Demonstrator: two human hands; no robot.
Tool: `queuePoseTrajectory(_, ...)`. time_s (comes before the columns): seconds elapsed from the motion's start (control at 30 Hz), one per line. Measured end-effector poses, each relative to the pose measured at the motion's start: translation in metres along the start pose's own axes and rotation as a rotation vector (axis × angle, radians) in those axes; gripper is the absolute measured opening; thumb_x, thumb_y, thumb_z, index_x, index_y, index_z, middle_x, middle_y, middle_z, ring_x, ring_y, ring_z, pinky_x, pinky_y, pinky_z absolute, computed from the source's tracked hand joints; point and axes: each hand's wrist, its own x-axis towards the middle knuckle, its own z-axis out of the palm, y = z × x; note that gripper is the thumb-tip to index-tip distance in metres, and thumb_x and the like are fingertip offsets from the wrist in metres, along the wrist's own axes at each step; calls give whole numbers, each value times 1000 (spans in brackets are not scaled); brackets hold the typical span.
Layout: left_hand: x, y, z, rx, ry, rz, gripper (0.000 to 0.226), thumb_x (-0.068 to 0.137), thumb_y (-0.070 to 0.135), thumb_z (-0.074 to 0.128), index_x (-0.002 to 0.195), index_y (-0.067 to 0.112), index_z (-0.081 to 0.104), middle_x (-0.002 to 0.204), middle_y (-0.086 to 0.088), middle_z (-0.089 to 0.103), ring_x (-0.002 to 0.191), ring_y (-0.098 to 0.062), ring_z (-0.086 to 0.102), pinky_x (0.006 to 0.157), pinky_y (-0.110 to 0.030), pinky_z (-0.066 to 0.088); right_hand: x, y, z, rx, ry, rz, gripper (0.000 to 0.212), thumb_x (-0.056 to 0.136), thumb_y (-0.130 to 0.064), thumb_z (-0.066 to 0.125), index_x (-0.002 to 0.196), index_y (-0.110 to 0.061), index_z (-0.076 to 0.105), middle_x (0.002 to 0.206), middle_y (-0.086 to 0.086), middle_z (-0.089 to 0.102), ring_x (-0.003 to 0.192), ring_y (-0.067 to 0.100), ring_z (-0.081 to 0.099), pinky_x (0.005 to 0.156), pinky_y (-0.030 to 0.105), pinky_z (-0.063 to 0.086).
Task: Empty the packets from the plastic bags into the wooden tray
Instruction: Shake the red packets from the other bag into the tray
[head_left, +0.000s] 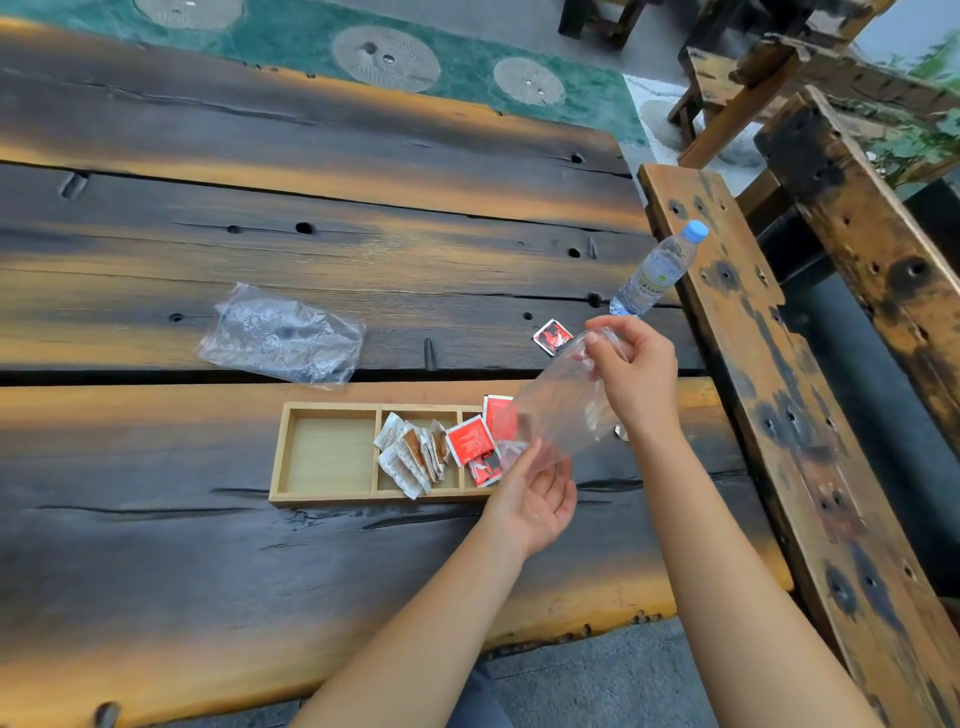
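Right hand (631, 374) pinches the plastic bag (563, 410); left hand (535, 499), fingers spread, touches its 7 o'clock end. Red packets (470, 441) sit in the tray (327, 452).

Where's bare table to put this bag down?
Bare table left of the wooden tray, nearer than the crumpled bag, and the planks in front of the tray. Crowded at the tray's right end: left hand, right hand, held bag, red packets; loose red packet and water bottle behind.

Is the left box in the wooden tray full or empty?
Empty: the left compartment of the pale wooden tray shows only bare wood, while white-and-brown packets lie in the middle one.
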Motion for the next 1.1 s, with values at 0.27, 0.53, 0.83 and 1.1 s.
queuePoseTrajectory(0.27, -4, 33, 11, 165, -36, 205, 6, 89, 19, 60, 93, 15, 62, 72, -1, 74, 82, -15, 64, 67, -24, 51, 4, 1, -8, 121, 66, 61, 14, 89, -26, 55, 92, -22, 68, 75, -4, 64, 66, 13, 59, 63, 27, 47)
queuePoseTrajectory(0.53, -55, 137, 35, 546, 148, 846, 11, 91, 16, 55, 101, 15, 53, 106, 0, 60, 90, -14, 60, 85, -30, 50, -28, 56, 52, -14, -260, 255, 23, 92, -3, 46, 104, -16, 60, 94, 5, 62, 76, 14, 57, 57, 11, 43)
queuePoseTrajectory(0.83, -79, 245, 21, 666, 353, 1073, 20, 89, 8, 42, 86, 24, 55, 89, 9, 68, 70, 1, 65, 71, -22, 50, -41, 91, 118, -613, -684, 93, 58, 82, -3, 47, 132, -31, 49, 126, 7, 40, 106, 27, 54, 85, 44, 51)
queuePoseTrajectory(1.1, -53, 288, -4, 535, 369, 889, 18, 93, 18, 52, 111, 17, 52, 96, 4, 61, 99, -17, 62, 91, -33, 52, -40, 99, 117, -748, -583, 10, 28, 82, -21, 59, 109, -28, 56, 117, -1, 48, 101, 25, 56, 71, 38, 51)
